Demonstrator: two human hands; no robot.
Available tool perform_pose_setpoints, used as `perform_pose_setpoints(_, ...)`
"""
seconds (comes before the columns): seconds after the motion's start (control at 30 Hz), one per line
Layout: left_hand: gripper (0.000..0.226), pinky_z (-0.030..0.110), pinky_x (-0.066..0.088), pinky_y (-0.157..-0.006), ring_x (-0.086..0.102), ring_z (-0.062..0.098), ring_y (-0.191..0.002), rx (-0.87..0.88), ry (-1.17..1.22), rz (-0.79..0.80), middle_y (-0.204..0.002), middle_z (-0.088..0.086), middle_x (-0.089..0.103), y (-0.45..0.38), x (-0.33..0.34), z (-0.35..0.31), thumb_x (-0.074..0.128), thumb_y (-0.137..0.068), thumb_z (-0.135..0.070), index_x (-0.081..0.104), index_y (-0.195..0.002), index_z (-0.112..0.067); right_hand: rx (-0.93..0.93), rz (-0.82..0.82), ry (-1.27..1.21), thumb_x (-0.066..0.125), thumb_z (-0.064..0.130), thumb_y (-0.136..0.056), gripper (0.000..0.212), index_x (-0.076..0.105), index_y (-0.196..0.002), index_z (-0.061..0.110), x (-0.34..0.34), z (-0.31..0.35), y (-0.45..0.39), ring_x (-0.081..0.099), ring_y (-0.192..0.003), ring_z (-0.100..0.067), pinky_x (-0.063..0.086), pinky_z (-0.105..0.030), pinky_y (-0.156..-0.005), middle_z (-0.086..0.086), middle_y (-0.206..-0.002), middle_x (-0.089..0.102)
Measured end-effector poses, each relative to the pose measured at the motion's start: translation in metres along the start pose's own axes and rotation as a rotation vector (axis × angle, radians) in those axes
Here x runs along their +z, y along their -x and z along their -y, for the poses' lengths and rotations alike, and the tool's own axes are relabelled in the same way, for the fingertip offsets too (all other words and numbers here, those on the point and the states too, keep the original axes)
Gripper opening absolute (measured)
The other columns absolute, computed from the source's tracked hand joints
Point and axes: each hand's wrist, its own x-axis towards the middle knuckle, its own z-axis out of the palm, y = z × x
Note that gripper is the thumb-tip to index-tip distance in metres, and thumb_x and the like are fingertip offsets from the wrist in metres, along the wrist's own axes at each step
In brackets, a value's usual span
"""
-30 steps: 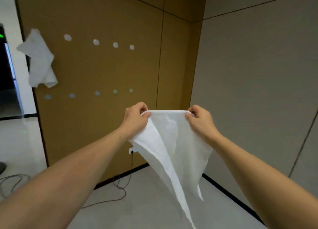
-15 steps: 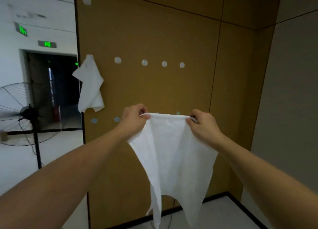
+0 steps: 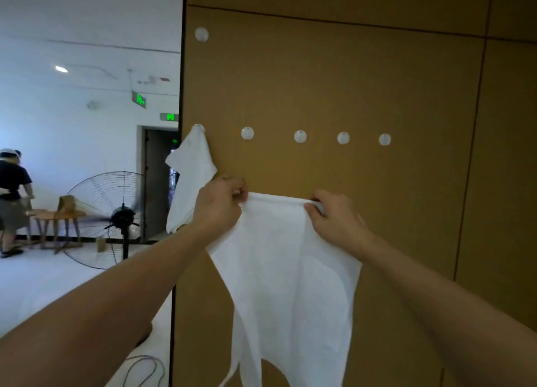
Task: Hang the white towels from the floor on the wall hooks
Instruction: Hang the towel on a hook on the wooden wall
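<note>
Both hands, left hand [image 3: 219,203] and right hand [image 3: 334,218], have a firm grip on the towel [image 3: 290,270] top edge. I would lift its middle over the free hook [image 3: 247,133].

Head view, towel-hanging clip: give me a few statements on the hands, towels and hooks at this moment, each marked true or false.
1. Both hands grip the top edge of the held towel, left hand and right hand. True.
2. The hung towel hangs from the rightmost hook of the row. False: it hangs from the leftmost hook; the rightmost hook is bare.
3. Four hooks in that row are bare. True.
4. The held towel already hangs on a hook. False: it is below the row, held by the hands alone.
5. The floor fan stands right of the brown panel. False: it stands to its left.
</note>
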Motion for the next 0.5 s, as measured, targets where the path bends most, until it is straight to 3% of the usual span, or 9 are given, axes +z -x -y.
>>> perform_pose_setpoints(0.13, 0.046, 0.03, 0.047, -0.085, 0.061, 0.017, -0.096, 0.071, -0.111, -0.019, -0.105, -0.008, 0.066, -0.04, 0.02, 0.024, 0.053, -0.074, 0.01, 0.075, -0.08, -0.03, -0.198, -0.132, -0.044, 0.054, 0.019, -0.093, 0.014, 0.043, -0.088, 0.026, 0.028, -0.025, -0.048, 0.051, -0.055, -0.015, 0.038, -0.03, -0.049, 0.009, -0.065, 0.053)
perform_pose_setpoints(0.27, 0.046, 0.03, 0.045, -0.084, 0.061, 0.022, -0.105, 0.132, -0.292, -0.036, -0.118, -0.005, 0.065, -0.073, 0.038, 0.057, 0.053, -0.081, 0.005, 0.076, -0.096, -0.032, -0.473, -0.158, 0.076, 0.058, 0.007, -0.087, 0.014, 0.065, -0.092, 0.017, 0.058, -0.042, -0.095, 0.058, -0.065, -0.019, 0.048, -0.035, -0.052, 0.004, -0.077, 0.065)
perform_pose_setpoints(0.5, 0.042, 0.037, 0.051, -0.08, 0.059, 0.031, -0.102, 0.343, -0.515, 0.013, -0.122, 0.005, 0.059, -0.136, 0.07, 0.129, 0.058, -0.087, -0.008, 0.064, -0.125, -0.026, -0.504, -0.211, 0.248, 0.068, 0.011, -0.086, 0.017, 0.073, -0.102, 0.013, 0.122, -0.062, -0.188, 0.055, -0.058, -0.03, 0.038, -0.03, -0.049, -0.009, -0.069, 0.057)
